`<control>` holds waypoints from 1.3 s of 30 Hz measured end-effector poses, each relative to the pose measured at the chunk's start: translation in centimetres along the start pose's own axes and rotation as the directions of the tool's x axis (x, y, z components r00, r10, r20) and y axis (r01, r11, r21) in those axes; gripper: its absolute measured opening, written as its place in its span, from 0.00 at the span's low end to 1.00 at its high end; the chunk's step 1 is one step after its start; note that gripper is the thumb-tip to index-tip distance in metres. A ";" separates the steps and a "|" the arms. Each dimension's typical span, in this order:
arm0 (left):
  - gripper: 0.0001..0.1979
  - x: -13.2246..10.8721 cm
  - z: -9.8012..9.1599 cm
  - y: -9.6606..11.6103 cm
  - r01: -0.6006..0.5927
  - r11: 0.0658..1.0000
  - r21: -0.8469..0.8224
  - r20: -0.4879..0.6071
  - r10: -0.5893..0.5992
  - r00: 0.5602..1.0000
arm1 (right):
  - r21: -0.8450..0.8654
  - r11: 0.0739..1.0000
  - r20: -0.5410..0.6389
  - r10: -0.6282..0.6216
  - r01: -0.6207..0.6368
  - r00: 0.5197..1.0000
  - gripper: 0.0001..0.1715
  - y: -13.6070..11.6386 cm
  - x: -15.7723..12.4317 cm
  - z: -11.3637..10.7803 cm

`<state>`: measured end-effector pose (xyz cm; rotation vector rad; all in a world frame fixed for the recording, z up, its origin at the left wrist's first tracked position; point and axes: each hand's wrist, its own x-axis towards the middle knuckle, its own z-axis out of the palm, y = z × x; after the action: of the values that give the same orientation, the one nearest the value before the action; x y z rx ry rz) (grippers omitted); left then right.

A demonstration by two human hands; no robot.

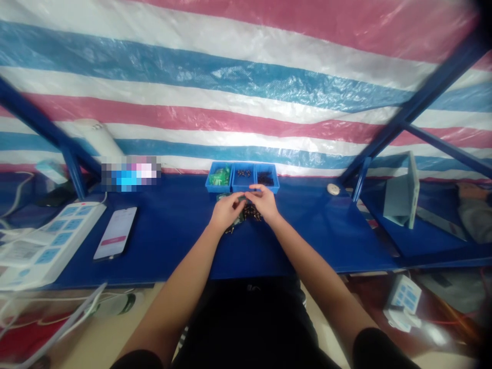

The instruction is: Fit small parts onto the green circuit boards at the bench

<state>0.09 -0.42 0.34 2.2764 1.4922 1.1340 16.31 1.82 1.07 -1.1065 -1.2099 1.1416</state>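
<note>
My left hand (226,209) and my right hand (264,203) meet above the blue table, fingertips pinched close together. Whatever they pinch between them is too small and blurred to name. Beneath them lies a pile of small dark and brass-coloured parts (252,212), partly hidden by my fingers. Just behind my hands stand three joined blue bins. The left bin holds green and clear pieces (220,177), the middle one a few small metal parts (243,173), and the right one small black parts (265,178).
A phone (116,233) and a long white power strip (57,241) lie on the left. On the right are a small round white object (332,189) and a tablet in a stand case (403,192). Blue frame bars (415,97) slant up at both sides. Another person's sleeve (476,215) shows far right.
</note>
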 end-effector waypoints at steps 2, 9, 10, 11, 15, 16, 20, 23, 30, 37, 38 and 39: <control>0.13 0.0 0.1 -0.1 0.029 0.999 0.015 -0.025 -0.028 0.999 | 0.037 0.999 -0.018 0.032 -0.031 0.999 0.22 -0.2 0.0 0.3; 0.11 0.0 0.1 -0.3 0.028 1.000 -0.013 -0.020 -0.028 0.999 | 0.049 0.998 0.038 0.041 -0.043 0.998 0.23 0.5 -1.0 0.1; 0.11 -0.1 0.1 -0.3 0.028 0.999 -0.017 -0.011 -0.029 1.000 | 0.040 0.998 0.063 0.038 -0.041 0.997 0.22 0.6 -1.1 0.0; 0.11 -0.1 0.0 -0.3 0.032 0.999 -0.016 -0.001 -0.032 0.999 | 0.026 0.999 0.085 0.025 -0.028 0.996 0.22 0.6 -1.2 -0.2; 0.12 -0.1 -0.2 -0.3 0.035 0.999 0.009 0.045 -0.036 0.998 | -0.123 0.982 0.105 -0.133 0.146 0.986 0.17 0.5 -1.4 -0.9; 0.12 -0.1 -0.3 -0.2 0.028 1.000 0.009 0.054 -0.028 0.998 | -0.181 0.964 0.101 -0.180 0.196 0.979 0.16 0.4 -1.5 -1.1; 0.12 0.0 -0.5 -0.1 0.016 1.000 0.009 0.069 -0.017 0.997 | -0.313 0.901 0.125 -0.275 0.301 0.953 0.13 0.2 -1.7 -1.3; 0.12 0.0 -0.6 -0.1 0.027 1.000 -0.010 0.067 -0.027 0.997 | -0.302 0.911 0.118 -0.257 0.281 0.959 0.12 0.3 -1.7 -1.3; 0.13 -0.1 -0.5 -0.2 0.054 0.994 -0.095 0.048 -0.050 0.998 | -0.226 0.945 0.081 -0.222 0.235 0.972 0.12 0.6 -1.7 -1.2; 0.13 0.0 -0.6 -0.2 0.054 0.991 -0.124 0.045 -0.049 0.998 | -0.241 0.940 0.088 -0.226 0.241 0.970 0.14 0.4 -1.9 -1.0; 0.13 0.0 -0.6 -0.1 0.059 0.991 -0.124 0.047 -0.053 0.997 | -0.237 0.941 0.085 -0.228 0.242 0.970 0.14 0.5 -2.0 -0.9; 0.13 0.0 -0.6 -0.1 0.063 0.990 -0.124 0.046 -0.058 0.997 | -0.231 0.942 0.082 -0.233 0.245 0.969 0.14 0.5 -2.0 -0.9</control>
<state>-0.38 -0.48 0.66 2.1440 1.4218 1.1223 17.18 -0.09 0.34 -1.0764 -1.5101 0.8593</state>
